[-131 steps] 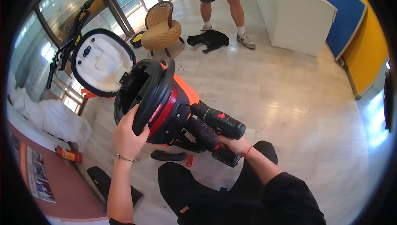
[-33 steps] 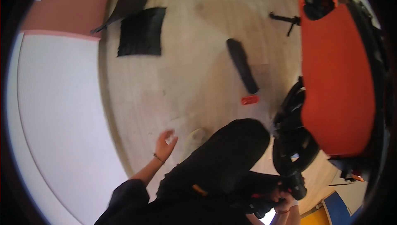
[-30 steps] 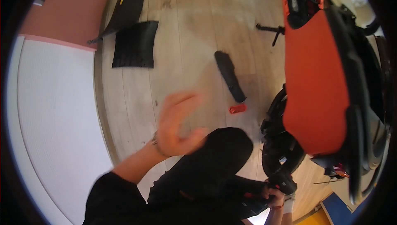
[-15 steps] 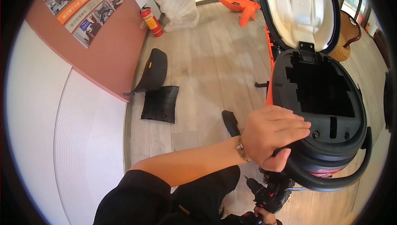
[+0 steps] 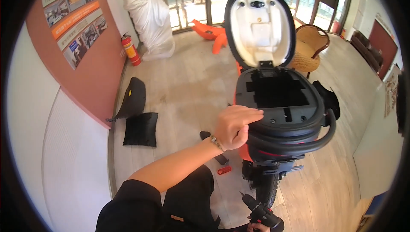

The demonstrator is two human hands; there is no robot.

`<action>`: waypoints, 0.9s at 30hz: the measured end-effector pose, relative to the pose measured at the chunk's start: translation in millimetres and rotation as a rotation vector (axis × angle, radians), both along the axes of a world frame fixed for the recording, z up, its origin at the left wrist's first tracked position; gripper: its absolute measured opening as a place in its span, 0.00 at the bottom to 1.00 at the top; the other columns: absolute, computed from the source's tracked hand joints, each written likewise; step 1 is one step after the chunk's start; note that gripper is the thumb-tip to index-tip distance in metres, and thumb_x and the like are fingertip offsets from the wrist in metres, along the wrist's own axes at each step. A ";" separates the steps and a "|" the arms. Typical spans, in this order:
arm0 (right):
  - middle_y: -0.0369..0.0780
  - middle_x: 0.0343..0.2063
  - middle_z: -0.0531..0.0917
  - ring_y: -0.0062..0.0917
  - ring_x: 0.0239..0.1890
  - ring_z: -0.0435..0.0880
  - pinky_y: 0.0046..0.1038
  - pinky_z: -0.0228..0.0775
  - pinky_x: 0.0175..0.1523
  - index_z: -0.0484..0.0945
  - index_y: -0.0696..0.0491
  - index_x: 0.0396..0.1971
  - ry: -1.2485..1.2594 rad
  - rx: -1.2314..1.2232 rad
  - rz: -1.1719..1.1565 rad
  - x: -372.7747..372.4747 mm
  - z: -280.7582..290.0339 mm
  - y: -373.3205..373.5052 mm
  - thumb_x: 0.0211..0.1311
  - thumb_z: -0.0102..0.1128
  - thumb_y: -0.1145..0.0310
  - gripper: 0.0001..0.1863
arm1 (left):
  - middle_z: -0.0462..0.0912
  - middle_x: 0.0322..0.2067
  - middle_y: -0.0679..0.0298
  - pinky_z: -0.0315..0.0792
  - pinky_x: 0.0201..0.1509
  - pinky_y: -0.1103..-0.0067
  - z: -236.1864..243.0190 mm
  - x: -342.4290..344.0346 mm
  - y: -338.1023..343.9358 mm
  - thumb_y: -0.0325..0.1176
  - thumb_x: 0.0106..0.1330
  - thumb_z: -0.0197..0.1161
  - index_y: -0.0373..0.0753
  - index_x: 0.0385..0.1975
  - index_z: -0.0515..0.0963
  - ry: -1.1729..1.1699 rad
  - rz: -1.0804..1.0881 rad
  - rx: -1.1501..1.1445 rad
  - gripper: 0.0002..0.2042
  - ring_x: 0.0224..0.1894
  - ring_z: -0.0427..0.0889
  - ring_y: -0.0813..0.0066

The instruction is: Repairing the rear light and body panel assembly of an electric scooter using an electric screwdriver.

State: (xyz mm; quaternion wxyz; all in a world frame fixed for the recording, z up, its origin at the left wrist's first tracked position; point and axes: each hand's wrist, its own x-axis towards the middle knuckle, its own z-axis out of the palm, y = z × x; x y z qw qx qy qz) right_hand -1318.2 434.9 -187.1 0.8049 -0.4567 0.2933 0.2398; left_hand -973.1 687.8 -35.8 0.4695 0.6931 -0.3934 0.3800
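Observation:
My left hand (image 5: 232,126) rests on the left rear edge of the scooter's black under-seat compartment (image 5: 245,92), its fingers stretched out and holding nothing. The scooter's seat (image 5: 261,33) is hinged up, showing its pale underside. Low in the picture, my right hand (image 5: 257,227) grips a black cordless drill (image 5: 261,213) by its handle. The drill's bit points up and to the left, near the rear tyre (image 5: 268,189) and apart from it. A curved black grab rail (image 5: 329,131) wraps round the scooter's tail.
Black body panels (image 5: 141,129) lie on the floor at left. A red cylindrical object (image 5: 224,170) lies beside a dark elongated piece (image 5: 220,158). Farther back are orange panels (image 5: 207,31), a fire extinguisher (image 5: 130,50), a white-wrapped object (image 5: 149,23) and a wicker chair (image 5: 305,46).
The view has swung up and to the right, bringing the handlebar and rear tyre into clearer sight. My left hand stays on the scooter's edge, and the drill stays in my right.

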 end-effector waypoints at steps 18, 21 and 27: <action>0.35 0.22 0.76 0.18 0.22 0.73 0.21 0.65 0.30 0.77 0.59 0.51 0.004 0.153 -0.428 -47.8 -17.5 52.2 0.58 0.59 0.74 0.19 | 0.77 0.47 0.47 0.62 0.62 0.64 11.5 54.8 40.3 0.56 0.68 0.38 0.25 0.50 0.74 0.373 -0.206 0.535 0.35 0.55 0.73 0.54; 0.34 0.22 0.76 0.17 0.21 0.72 0.20 0.64 0.30 0.77 0.60 0.52 -0.058 0.256 -0.577 -53.3 -30.2 73.8 0.59 0.57 0.75 0.19 | 0.76 0.48 0.45 0.64 0.62 0.62 -28.1 65.0 61.9 0.55 0.69 0.40 0.26 0.53 0.72 0.346 -0.228 0.335 0.33 0.53 0.74 0.51; 0.33 0.22 0.75 0.15 0.22 0.72 0.20 0.65 0.33 0.76 0.60 0.54 -0.016 0.347 -0.805 -64.7 -56.6 98.7 0.63 0.58 0.73 0.20 | 0.75 0.49 0.44 0.65 0.62 0.63 -75.5 76.2 55.4 0.56 0.69 0.39 0.26 0.53 0.72 0.190 -0.132 0.469 0.34 0.53 0.74 0.51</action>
